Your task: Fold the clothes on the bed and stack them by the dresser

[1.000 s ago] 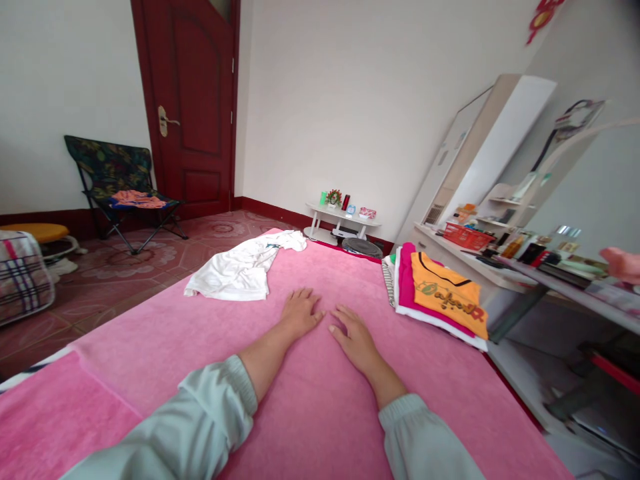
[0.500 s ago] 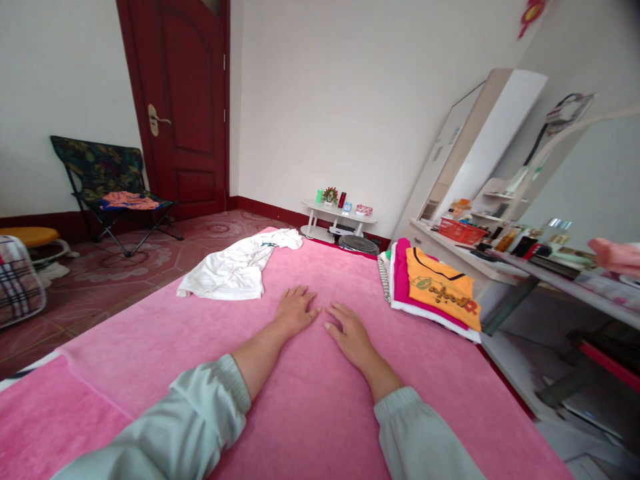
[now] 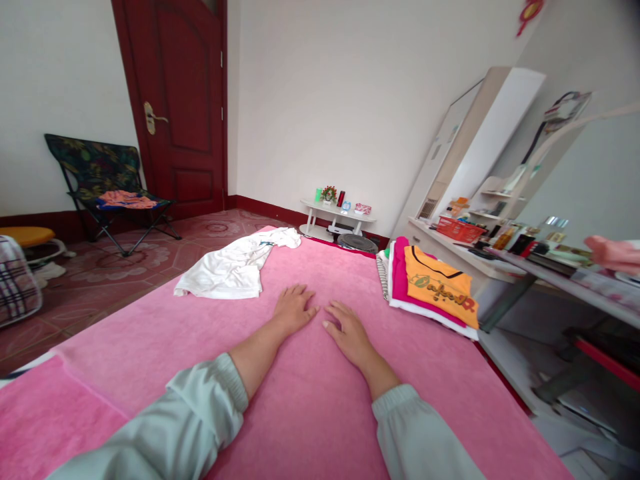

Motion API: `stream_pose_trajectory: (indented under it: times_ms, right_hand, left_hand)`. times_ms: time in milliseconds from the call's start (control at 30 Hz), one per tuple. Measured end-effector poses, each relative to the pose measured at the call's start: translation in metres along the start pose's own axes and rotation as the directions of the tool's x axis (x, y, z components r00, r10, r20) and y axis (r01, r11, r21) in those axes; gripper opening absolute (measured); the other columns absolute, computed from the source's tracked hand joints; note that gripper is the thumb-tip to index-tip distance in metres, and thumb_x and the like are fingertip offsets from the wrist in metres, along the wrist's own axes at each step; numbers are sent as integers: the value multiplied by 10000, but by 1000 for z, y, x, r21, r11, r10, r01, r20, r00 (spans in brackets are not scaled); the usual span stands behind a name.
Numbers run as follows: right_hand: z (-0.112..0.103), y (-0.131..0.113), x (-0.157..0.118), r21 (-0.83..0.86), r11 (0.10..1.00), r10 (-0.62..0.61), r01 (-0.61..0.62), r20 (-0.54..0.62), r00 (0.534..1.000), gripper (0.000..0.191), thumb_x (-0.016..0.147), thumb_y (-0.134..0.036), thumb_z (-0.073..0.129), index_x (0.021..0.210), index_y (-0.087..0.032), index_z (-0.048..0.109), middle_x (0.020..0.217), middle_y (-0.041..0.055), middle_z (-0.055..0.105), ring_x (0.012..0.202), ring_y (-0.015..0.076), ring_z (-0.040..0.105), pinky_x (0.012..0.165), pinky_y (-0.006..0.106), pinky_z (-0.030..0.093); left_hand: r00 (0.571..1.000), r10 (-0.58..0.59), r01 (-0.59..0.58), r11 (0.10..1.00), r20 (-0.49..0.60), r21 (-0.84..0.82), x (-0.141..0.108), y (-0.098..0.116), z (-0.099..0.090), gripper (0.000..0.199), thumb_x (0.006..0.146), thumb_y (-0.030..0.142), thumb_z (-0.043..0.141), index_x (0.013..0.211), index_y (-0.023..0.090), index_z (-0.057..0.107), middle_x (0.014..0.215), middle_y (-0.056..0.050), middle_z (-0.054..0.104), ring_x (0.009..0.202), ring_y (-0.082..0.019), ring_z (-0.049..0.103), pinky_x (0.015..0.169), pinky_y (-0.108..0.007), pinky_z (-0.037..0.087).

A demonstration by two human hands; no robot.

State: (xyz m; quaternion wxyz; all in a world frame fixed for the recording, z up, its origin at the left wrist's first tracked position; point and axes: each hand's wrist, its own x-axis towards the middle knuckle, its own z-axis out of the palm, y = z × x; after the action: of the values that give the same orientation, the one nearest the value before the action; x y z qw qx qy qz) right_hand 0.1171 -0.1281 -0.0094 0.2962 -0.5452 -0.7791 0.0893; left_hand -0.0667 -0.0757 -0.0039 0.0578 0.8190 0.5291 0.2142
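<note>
My left hand (image 3: 293,310) lies palm down on the pink blanket (image 3: 310,400), fingers stretched out and holding nothing. Close beside it, my right hand (image 3: 346,331) rests on the same blanket, also open, with a small gap between the two. Beyond my left hand a crumpled white shirt (image 3: 227,270) is laid loosely near the left edge. To the right of my right hand sits a stack of folded clothes, with an orange T-shirt (image 3: 437,283) on top and a magenta garment (image 3: 400,273) beneath it. Neither hand touches the clothes.
A folding chair (image 3: 95,167) bearing a coral-coloured cloth (image 3: 126,199) stands by the red door (image 3: 185,100). At the far end is a low white table (image 3: 335,210) with small items. Along the right runs a dressing table (image 3: 505,270) with a red basket (image 3: 457,229) and bottles.
The whole view has shifted very slightly to the left. Both hands stay resting in the same place on the blanket, and the clothes have not moved.
</note>
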Motion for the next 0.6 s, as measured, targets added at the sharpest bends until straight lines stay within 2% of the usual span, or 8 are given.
stream_pose_trajectory:
  times_ms: [300, 533, 600]
  right_hand:
    - [-2, -3, -1, -11, 1000, 2, -2, 9, 1000, 440, 842, -349, 537, 1234, -153, 586, 1369, 120, 496, 1295, 231, 411, 1100, 417, 286]
    - [-1, -1, 0, 6, 1000, -4, 4, -3, 1000, 427, 835, -329, 548, 1229, -170, 591, 1359, 114, 507, 1286, 227, 421, 1093, 422, 298]
    - [-1, -1, 0, 12, 1000, -3, 3, -1, 1000, 428, 835, -328, 547, 1228, -162, 593, 1362, 121, 502, 1288, 234, 419, 1094, 430, 294]
  left_hand:
    - [1000, -10, 10, 1000, 11, 8, 1, 0, 0, 515, 864, 522, 438, 1308, 272, 513, 1435, -48, 422, 1329, -252, 343, 1108, -419, 231]
    - [1000, 10, -10, 1000, -20, 6, 1, 0, 4, 510, 855, 510, 461, 1293, 259, 531, 1413, -65, 450, 1309, -263, 372, 1090, -428, 261]
    - [998, 52, -52, 999, -24, -6, 3, -2, 0, 507, 845, 494, 483, 1280, 243, 548, 1395, -76, 472, 1287, -262, 403, 1076, -404, 286]
